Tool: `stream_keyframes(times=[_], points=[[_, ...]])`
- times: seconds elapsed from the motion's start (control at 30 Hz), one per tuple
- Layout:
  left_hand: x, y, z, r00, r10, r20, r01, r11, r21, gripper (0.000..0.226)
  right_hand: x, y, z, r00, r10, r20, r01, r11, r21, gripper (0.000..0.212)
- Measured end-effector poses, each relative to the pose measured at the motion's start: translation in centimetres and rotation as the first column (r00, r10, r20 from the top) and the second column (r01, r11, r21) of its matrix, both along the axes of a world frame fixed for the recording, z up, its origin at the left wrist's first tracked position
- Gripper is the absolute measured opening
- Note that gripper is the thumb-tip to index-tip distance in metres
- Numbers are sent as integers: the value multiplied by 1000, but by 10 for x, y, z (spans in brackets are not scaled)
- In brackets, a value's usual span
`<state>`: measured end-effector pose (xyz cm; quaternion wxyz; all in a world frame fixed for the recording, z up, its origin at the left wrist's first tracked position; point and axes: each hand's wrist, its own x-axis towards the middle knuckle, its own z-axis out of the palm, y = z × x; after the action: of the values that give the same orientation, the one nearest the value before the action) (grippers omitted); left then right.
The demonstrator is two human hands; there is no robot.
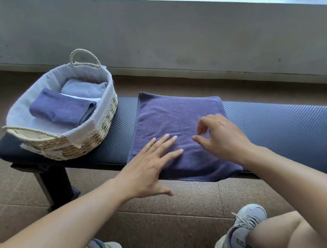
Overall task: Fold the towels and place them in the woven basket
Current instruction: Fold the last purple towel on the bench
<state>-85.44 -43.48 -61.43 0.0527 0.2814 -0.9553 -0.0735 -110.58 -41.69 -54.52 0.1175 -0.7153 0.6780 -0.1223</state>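
2 hands work over 1 purple towel spread flat across a dark padded bench. The left hand lies with its fingers straight and spread, their tips resting on the cloth's near-left part, while the thumb hangs off the bench's front edge; it holds nothing. The right hand hovers just right of those fingertips, its fingers loosely curled and apart, thumb pointing toward the left hand; whether its tips touch the cloth I cannot tell, and it grips nothing. Most of the towel stretches away beyond both hands, and its near edge droops over the bench front beneath the right wrist.

Well to the left of the left hand, on the bench's end, stands the woven basket with a pale cloth lining and 2 rope handles. Inside it lie a folded purple towel toward the front and a folded pale grey towel behind it, touching.
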Motion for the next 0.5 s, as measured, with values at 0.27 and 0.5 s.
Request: stream_keyframes(times=[0.27,0.5], points=[[3,5,-21,997,64,34,-57,982,-179,98,3,50,10,851,304,-428,-65,870,489,61],[2,2,-8,970,102,-223,-68,986,153,73,-8,22,12,965,138,-224,-19,886,463,18]])
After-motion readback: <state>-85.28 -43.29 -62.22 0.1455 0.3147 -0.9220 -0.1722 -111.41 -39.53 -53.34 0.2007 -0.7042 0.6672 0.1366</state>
